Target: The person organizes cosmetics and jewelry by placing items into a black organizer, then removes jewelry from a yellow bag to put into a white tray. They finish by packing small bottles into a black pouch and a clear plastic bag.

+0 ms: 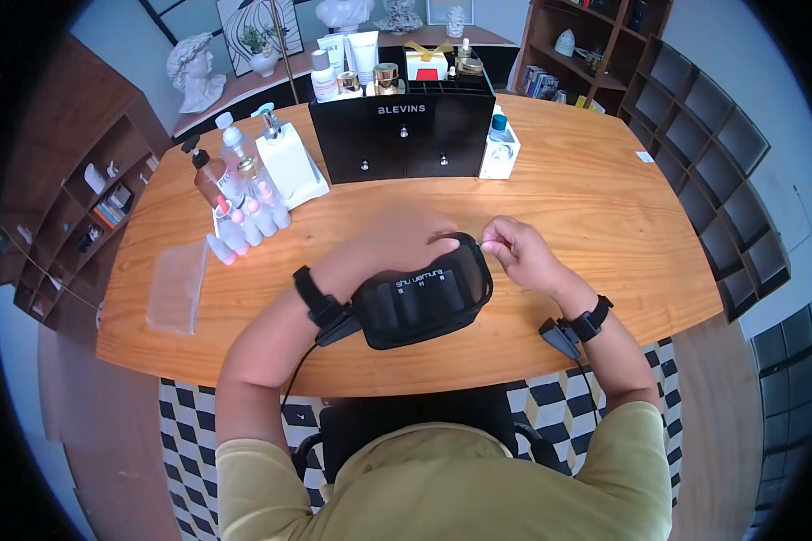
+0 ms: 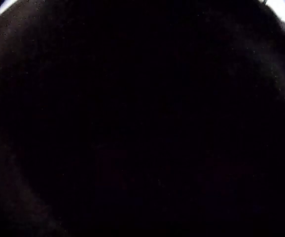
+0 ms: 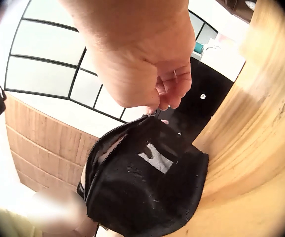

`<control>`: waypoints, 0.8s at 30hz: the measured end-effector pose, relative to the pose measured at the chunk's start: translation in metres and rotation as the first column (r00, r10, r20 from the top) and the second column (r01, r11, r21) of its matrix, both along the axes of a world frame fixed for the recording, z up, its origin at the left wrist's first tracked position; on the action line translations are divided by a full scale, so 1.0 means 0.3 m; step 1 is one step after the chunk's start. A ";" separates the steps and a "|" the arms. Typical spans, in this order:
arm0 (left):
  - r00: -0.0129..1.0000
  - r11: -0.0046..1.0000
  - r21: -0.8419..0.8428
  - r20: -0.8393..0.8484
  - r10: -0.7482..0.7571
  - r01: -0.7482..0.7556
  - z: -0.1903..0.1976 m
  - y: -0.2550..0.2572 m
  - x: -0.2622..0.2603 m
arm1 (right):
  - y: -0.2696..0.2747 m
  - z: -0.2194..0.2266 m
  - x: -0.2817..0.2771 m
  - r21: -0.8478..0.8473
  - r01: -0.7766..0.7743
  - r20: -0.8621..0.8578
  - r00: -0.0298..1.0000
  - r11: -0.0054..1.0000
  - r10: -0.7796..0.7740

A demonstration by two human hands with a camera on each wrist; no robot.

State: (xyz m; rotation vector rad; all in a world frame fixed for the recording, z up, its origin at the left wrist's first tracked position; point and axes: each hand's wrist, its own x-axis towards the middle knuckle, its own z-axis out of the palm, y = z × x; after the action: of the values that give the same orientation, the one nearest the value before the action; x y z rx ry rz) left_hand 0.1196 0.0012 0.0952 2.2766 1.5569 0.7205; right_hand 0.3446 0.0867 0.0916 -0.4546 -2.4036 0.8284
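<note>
A black zippered cosmetic bag (image 1: 419, 302) with white "shu uemura" lettering is held up close over the near part of the table. My left hand (image 1: 406, 233), blurred, grips its top edge from behind; some of the fingers are hidden by the bag. At the bag's right upper corner, my right hand (image 1: 521, 254) pinches the zipper pull between thumb and curled fingers. From the right wrist, the right hand (image 3: 147, 59) is over one end of the zipper (image 3: 110, 153), whose two toothed edges stand apart along part of the bag. The left wrist view is almost wholly dark.
A black drawer box (image 1: 406, 135) full of cosmetics stands at the back of the wooden table (image 1: 586, 189). To the left are several bottles (image 1: 244, 203), a white pump dispenser (image 1: 289, 162) and a clear plastic pouch (image 1: 178, 287). A white container (image 1: 501, 155) stands beside the box.
</note>
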 end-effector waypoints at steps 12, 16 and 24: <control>0.992 0.969 -0.213 -0.009 0.127 -0.126 -0.031 0.038 0.043 | -0.372 -0.066 0.106 -0.016 0.209 -0.059 0.976 0.978 -0.209; 0.986 0.963 -0.211 -0.006 0.167 -0.165 -0.033 0.026 0.061 | -0.477 -0.089 0.013 0.115 0.280 -0.143 0.954 0.953 -0.264; 0.983 0.857 0.495 -0.026 0.180 -0.144 0.069 -0.179 0.134 | -0.420 -0.137 0.071 -0.271 0.213 -0.195 0.943 0.939 -0.271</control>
State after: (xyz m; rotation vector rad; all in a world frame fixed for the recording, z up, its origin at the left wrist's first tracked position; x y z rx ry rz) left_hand 0.1598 -0.0525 0.1158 2.5590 1.7765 1.2177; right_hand 0.3658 -0.0393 0.0505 -0.6981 -1.9918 1.0105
